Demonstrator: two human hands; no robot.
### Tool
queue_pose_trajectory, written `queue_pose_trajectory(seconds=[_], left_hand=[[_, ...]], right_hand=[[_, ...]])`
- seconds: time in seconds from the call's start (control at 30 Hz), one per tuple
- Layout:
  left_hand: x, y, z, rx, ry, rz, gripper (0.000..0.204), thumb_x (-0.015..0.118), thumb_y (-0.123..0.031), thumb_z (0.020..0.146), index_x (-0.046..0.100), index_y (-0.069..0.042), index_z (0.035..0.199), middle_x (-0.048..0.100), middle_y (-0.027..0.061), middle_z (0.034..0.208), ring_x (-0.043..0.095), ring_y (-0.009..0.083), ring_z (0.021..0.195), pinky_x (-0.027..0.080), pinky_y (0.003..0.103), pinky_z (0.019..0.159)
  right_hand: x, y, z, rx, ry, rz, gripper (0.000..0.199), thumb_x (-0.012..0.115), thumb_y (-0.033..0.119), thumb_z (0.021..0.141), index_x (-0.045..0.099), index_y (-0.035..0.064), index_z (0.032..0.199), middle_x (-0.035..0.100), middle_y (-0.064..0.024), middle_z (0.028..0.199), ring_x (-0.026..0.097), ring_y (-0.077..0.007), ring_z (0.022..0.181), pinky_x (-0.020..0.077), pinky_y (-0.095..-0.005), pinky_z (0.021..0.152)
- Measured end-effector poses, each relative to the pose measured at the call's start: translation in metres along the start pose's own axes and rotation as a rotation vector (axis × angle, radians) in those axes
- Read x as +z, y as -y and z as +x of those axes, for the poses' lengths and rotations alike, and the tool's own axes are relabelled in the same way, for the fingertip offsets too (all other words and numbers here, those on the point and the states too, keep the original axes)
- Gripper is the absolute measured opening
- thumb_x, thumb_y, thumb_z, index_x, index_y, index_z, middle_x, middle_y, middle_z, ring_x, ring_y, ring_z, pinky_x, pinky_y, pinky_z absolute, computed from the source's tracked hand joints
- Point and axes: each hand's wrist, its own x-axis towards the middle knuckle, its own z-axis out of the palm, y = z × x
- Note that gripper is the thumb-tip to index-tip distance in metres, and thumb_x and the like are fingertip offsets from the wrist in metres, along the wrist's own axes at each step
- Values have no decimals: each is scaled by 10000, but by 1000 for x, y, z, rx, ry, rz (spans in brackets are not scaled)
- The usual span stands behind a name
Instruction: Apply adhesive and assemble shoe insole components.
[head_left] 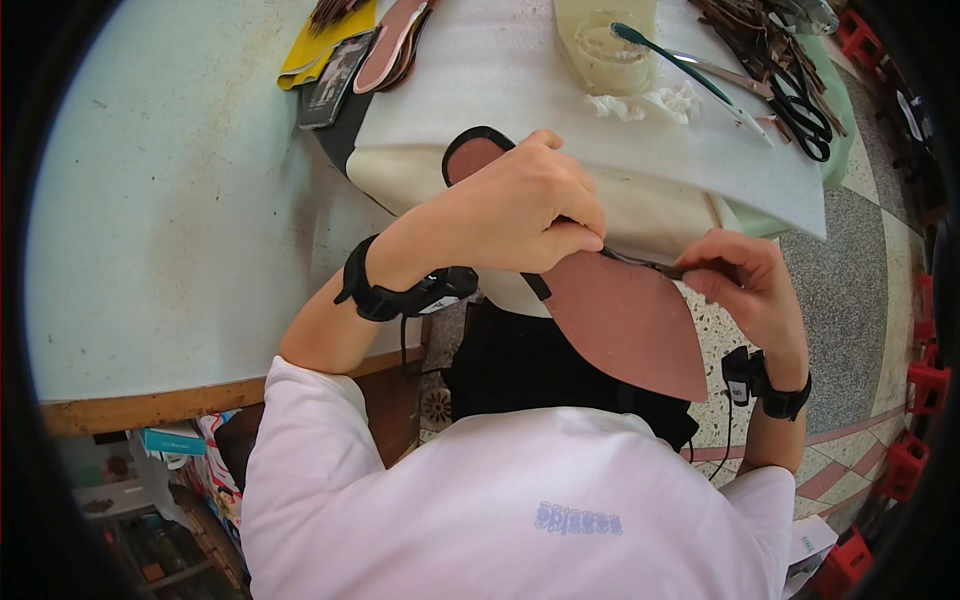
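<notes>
A reddish-brown shoe insole (pixel 630 325) is held up in front of me, its broad end toward my lap. Black edging runs round its narrow far end, while the broad end shows no edging along its near side. My left hand (pixel 540 205) is closed on the insole's waist, thumb and fingers at the edge where a dark strip (pixel 640 262) starts. That strip stretches along the insole's right edge to my right hand (pixel 742 280), which pinches its other end between thumb and fingers. Part of the insole is hidden behind my left hand.
A pale worktable carries a glue tub (pixel 605 65), a green-headed toothbrush (pixel 680 68), black-handled scissors (pixel 803 118) and a heap of dark strips (pixel 745 30). At the far left lie a stack of insoles (pixel 388 48), a phone (pixel 337 85) and yellow material (pixel 300 58). Red stools (pixel 928 385) stand right.
</notes>
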Motion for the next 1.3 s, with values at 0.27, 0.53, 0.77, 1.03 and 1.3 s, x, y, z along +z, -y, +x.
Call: queue_pose_trajectory(seconds=[0.27,0.53,0.77,1.03,1.3], left_hand=[[4,-2,9,71,-61,-218,35,649,-28,738,641,-60,729,523,-3,614,467,177,575,344,383,862],[-1,-12,34,79,-176,-292,48,630,-1,704,625,-45,687,484,22,564,429,186,529,362,328,796],[-1,-17,60,52,-316,-385,56,646,19,673,618,-27,687,480,26,566,439,192,541,355,348,817],[7,-20,97,-120,-607,-240,76,625,54,675,616,-19,696,497,30,573,421,177,543,352,279,703],[8,-5,114,-201,-580,-275,53,643,30,691,630,-18,709,563,48,601,482,180,553,368,284,656]], right_hand=[[-11,16,19,-343,-201,-302,68,605,-65,774,604,-40,837,577,-54,758,536,-111,691,412,-214,637],[-28,33,56,-548,-309,-380,79,645,-39,756,604,-35,823,585,-62,745,551,-121,690,431,-234,636],[-36,23,87,-656,-339,-474,139,706,0,694,621,3,804,586,-96,742,570,-238,724,459,-307,634],[-114,29,78,-536,-622,-895,297,474,-137,701,558,15,942,569,-159,953,561,-335,941,455,-385,800],[-177,25,67,-58,-208,-1259,373,469,-119,691,474,-30,1053,502,-188,1067,494,-370,1013,406,-402,870]])
